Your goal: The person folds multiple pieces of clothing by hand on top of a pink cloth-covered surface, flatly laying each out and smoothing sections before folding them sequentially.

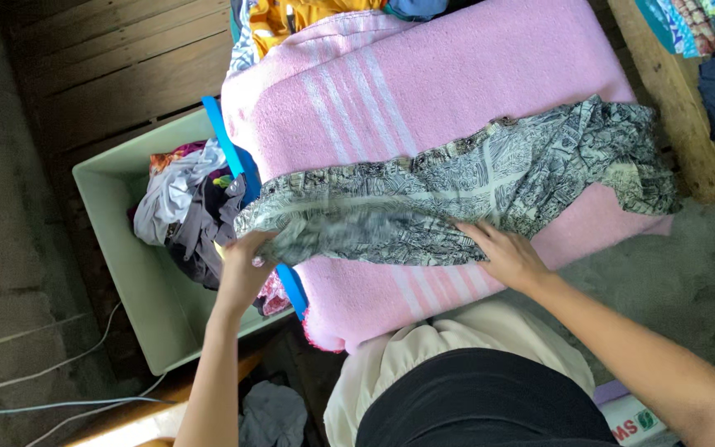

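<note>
Blanket first: a pink one with pale stripes covers the work surface and takes up most of the view. Across its near half lies a black-and-white patterned garment, spread in a long band from the left edge of the blanket to a bunched end at the right. Left of the blanket stands a pale green plastic bin holding a heap of mixed clothes — grey, white and dark pieces. A blue strip runs along the blanket's left edge between the bin and the pink cloth.

The right hand rests palm-down on the garment's near edge, fingers spread flat and pressing the fabric, not clenched. The left hand is closed on the garment's left end, pinching the cloth at the blanket's corner just beside the bin — that part of the fabric is blurred.

Pale cables trail over the concrete floor at lower left.
</note>
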